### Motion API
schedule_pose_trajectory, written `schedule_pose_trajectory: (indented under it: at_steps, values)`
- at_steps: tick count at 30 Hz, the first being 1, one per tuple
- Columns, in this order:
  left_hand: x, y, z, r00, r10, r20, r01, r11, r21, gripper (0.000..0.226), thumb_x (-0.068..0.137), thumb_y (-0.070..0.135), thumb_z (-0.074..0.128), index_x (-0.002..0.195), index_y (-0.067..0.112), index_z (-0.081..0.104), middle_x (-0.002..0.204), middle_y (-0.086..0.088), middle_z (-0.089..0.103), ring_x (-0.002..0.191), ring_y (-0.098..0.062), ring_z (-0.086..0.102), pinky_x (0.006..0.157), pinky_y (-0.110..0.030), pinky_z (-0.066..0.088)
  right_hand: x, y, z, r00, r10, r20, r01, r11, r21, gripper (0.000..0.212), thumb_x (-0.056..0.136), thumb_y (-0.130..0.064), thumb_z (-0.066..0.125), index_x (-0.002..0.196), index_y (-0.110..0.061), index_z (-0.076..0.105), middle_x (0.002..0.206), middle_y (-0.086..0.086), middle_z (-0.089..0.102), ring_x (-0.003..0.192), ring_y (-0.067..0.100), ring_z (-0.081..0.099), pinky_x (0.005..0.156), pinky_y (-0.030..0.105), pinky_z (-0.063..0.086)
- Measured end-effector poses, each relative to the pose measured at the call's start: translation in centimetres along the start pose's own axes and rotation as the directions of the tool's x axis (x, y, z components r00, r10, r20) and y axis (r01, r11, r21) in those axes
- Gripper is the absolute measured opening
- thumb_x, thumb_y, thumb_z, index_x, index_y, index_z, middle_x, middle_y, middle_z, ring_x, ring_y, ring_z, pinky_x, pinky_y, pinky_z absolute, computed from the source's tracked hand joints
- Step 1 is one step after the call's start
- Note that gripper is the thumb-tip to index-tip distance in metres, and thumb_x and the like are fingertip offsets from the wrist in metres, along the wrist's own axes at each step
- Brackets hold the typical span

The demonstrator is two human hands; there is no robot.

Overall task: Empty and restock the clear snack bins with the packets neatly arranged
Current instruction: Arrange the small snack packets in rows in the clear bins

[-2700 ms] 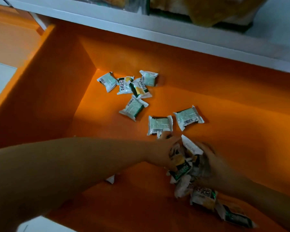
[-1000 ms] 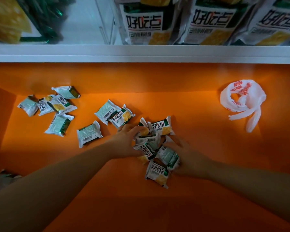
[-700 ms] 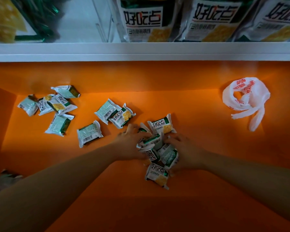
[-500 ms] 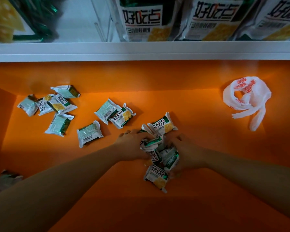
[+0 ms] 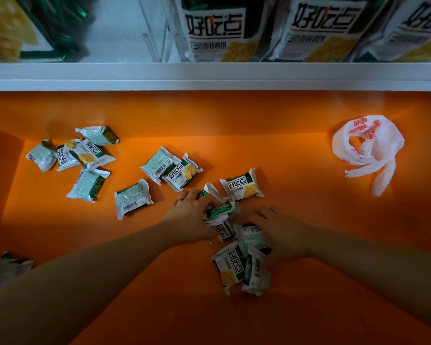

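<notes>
Packets [image 5: 85,155] of glossy, crinkled foil, flat and pillow-shaped, lay scattered at the left and middle of the smooth orange tabletop [image 5: 296,170], so emptying seemed done and gathering only half done. At the centre, the left hand [image 5: 193,220] and the right hand [image 5: 276,230] each had a curled grip on one heap of packets [image 5: 224,230]. A thin, crumpled plastic bag [image 5: 366,150] lay at the right. Restocking the clear bin [image 5: 154,33], at the upper edge, was not yet done.

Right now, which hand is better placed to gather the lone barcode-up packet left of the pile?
Left. The left hand grips the pile on the side nearest that packet; the right hand is across the pile, so it would probably have to reach over.
</notes>
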State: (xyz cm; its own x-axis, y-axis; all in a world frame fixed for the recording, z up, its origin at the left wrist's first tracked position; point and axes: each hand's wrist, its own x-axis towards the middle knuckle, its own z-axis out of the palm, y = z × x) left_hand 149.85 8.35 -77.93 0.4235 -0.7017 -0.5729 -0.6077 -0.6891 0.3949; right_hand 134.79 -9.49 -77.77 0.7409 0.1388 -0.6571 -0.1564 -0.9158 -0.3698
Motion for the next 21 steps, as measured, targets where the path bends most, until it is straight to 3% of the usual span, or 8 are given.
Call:
schedule_pose_trajectory:
  at_steps: [3,7,10,13,17,21]
  values:
    - [-0.1,-0.7,-0.4,1.000,0.001,0.011,0.000,1.000,-0.014,0.069,0.073,0.046,0.075,0.133,0.036,0.043,0.144,-0.006,0.033,0.133,-0.028,0.028,0.104,-0.040,0.034,-0.1,-0.5,0.5,0.999,-0.034,0.006,0.034,0.994,-0.108,0.101,0.069,-0.056,0.075,0.147,-0.032,0.016,0.146,0.000,0.024,0.131,0.023,0.020,0.105,0.038,0.029]
    - [-0.5,-1.3,-0.6,1.000,-0.004,0.013,0.005,0.999,-0.041,0.070,0.072,0.045,0.076,0.133,0.035,0.043,0.143,-0.004,0.033,0.133,-0.028,0.028,0.102,-0.040,0.037,0.0,-0.7,1.2,0.999,-0.038,-0.026,0.034,0.991,-0.129,0.098,0.071,-0.056,0.073,0.147,-0.031,0.018,0.146,0.001,0.026,0.134,0.023,0.020,0.107,0.039,0.026]
    - [-0.6,-1.5,-0.6,1.000,-0.011,0.002,0.011,0.999,-0.050,0.069,0.073,0.043,0.076,0.133,0.035,0.043,0.143,-0.003,0.034,0.132,-0.028,0.028,0.101,-0.041,0.038,-0.1,-0.8,0.9,0.996,-0.085,-0.008,0.083,0.989,-0.123,0.093,0.075,-0.053,0.071,0.148,-0.036,0.015,0.141,0.004,0.027,0.128,0.024,0.023,0.098,0.036,0.030]
    - [-0.6,-1.7,-0.7,1.000,-0.022,0.002,0.022,0.998,-0.055,0.069,0.073,0.042,0.076,0.134,0.035,0.043,0.144,-0.004,0.033,0.133,-0.028,0.026,0.103,-0.041,0.035,-0.3,-1.2,0.6,0.985,-0.175,0.005,0.174,0.974,-0.148,0.077,0.082,-0.047,0.068,0.145,-0.041,0.023,0.137,0.005,0.027,0.123,0.025,0.027,0.089,0.033,0.031]
    - [-0.5,-1.6,-0.6,1.000,-0.027,0.007,0.027,0.998,-0.055,0.070,0.073,0.042,0.075,0.134,0.034,0.043,0.143,-0.005,0.032,0.133,-0.029,0.026,0.103,-0.041,0.036,-0.4,-1.7,0.5,0.970,-0.240,0.026,0.241,0.954,-0.177,0.049,0.084,-0.039,0.068,0.129,-0.036,0.048,0.148,0.003,0.021,0.130,0.025,0.024,0.101,0.039,0.034]
    - [-0.4,-1.7,-0.6,0.999,-0.032,0.017,0.033,0.998,-0.050,0.071,0.073,0.043,0.075,0.135,0.033,0.042,0.145,-0.005,0.030,0.134,-0.029,0.024,0.103,-0.042,0.037,-0.2,-1.4,0.0,0.978,-0.202,0.050,0.207,0.967,-0.149,0.027,0.083,-0.034,0.068,0.107,-0.029,0.057,0.130,0.000,0.040,0.118,0.021,0.035,0.086,0.032,0.033]
